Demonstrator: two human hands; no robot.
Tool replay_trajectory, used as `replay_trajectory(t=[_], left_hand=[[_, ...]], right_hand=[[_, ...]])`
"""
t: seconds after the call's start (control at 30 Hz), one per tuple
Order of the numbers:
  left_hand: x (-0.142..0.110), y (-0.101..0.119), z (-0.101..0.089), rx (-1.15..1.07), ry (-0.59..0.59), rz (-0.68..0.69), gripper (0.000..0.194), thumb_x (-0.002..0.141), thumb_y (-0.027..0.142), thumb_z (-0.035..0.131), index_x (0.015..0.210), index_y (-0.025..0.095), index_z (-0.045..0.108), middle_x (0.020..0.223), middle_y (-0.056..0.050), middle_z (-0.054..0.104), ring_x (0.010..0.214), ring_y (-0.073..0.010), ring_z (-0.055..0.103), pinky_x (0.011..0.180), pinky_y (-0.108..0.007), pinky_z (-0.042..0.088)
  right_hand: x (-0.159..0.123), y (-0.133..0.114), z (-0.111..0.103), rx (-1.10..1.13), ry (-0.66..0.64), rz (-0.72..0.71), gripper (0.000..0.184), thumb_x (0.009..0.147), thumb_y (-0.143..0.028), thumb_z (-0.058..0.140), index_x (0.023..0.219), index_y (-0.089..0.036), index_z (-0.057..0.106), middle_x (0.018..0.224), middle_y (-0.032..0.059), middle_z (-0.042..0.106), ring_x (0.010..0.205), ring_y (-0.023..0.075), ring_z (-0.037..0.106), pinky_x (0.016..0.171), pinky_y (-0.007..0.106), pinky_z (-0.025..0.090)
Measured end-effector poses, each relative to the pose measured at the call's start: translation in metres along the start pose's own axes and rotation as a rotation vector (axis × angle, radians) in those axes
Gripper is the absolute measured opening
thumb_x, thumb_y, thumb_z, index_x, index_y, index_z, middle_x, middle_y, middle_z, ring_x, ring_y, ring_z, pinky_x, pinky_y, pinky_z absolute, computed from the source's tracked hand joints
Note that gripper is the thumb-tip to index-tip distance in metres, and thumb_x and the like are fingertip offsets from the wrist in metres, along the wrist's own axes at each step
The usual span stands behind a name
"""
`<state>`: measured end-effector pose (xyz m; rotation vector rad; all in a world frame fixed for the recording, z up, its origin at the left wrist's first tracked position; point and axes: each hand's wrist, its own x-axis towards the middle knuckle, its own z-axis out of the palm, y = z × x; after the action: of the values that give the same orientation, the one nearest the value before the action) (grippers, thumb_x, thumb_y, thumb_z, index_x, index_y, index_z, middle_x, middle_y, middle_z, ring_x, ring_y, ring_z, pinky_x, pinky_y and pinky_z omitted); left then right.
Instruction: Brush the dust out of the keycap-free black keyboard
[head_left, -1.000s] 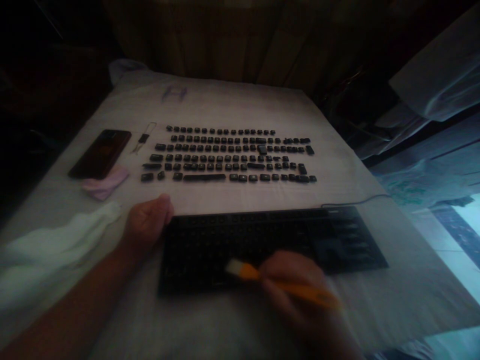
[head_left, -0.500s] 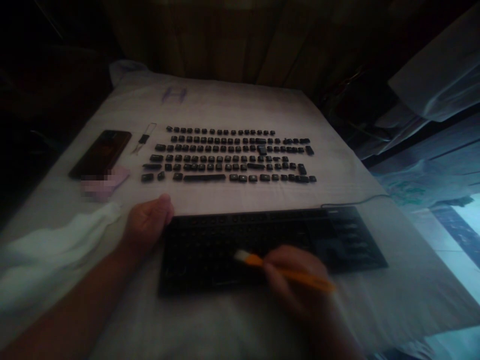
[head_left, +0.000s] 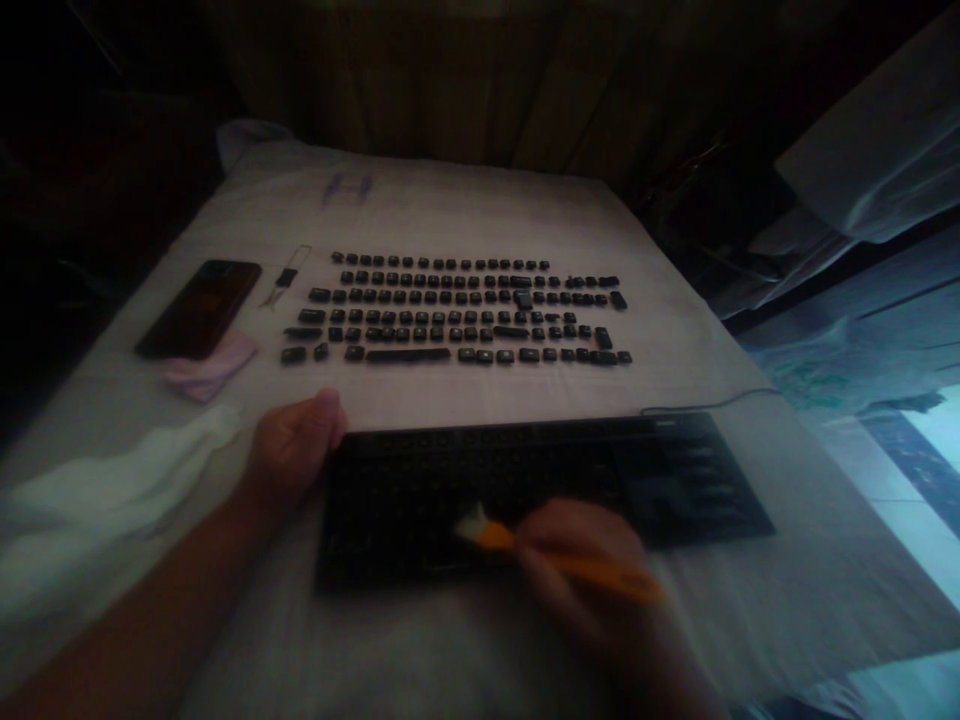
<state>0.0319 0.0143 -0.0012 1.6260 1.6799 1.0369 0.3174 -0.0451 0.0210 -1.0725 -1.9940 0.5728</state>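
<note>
A black keyboard [head_left: 480,470] with its keycaps off lies across the near part of the cloth-covered table. My left hand [head_left: 296,440] is closed at its far left corner, the thumb up against the edge. In my right hand [head_left: 581,560] is a small paintbrush with an orange handle [head_left: 607,575], held like a pen. Its pale bristles [head_left: 472,522] are on the lower middle of the keyboard and look bent and blurred. Beyond the keyboard, the loose black keycaps [head_left: 409,355] lie in several rows, set out in keyboard order.
At the left are a dark phone [head_left: 206,305], a folded pink cloth [head_left: 210,370] partly under it and a crumpled white cloth [head_left: 127,490]. A wire keycap puller [head_left: 286,277] lies beside the keycaps. The keyboard's cable [head_left: 720,405] runs off to the right.
My right hand has shifted slightly left and toward me, carrying the paintbrush, whose bristles now look more splayed. My left hand and the keyboard stay where they were.
</note>
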Motion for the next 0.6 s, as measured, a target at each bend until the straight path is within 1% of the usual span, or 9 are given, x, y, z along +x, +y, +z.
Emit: replay_trajectory(t=[0.17,0.37,0.6], left_hand=[[0.0006,0.0021,0.0005,0.001,0.001,-0.014,0.061,0.093,0.063,0.042,0.048,0.023,0.043,0.047,0.003,0.041,0.047,-0.0114,0.037,0.052,-0.03,0.034],[0.0006,0.003,0.0006,-0.002,0.007,-0.013,0.06,0.094,0.062,0.042,0.047,0.024,0.042,0.046,0.003,0.039,0.047,-0.0116,0.036,0.052,-0.03,0.034],[0.0004,0.0023,0.0009,-0.008,0.002,-0.03,0.061,0.092,0.065,0.042,0.047,0.023,0.043,0.046,0.003,0.04,0.047,-0.0113,0.036,0.051,-0.03,0.033]], right_hand=[[-0.0015,-0.0007,0.0007,-0.002,-0.007,-0.004,0.018,0.09,-0.016,0.055,0.077,-0.023,0.064,0.062,-0.0007,0.073,0.052,0.016,0.07,0.052,0.027,0.056],[-0.0011,-0.0019,-0.0012,0.022,0.01,-0.001,0.018,0.087,-0.014,0.055,0.075,-0.024,0.065,0.06,-0.0015,0.072,0.05,0.0166,0.069,0.05,0.028,0.057],[-0.0003,0.0023,-0.0022,-0.007,0.101,0.021,0.019,0.086,-0.012,0.056,0.071,-0.023,0.062,0.058,-0.001,0.07,0.047,0.0156,0.067,0.045,0.026,0.053]])
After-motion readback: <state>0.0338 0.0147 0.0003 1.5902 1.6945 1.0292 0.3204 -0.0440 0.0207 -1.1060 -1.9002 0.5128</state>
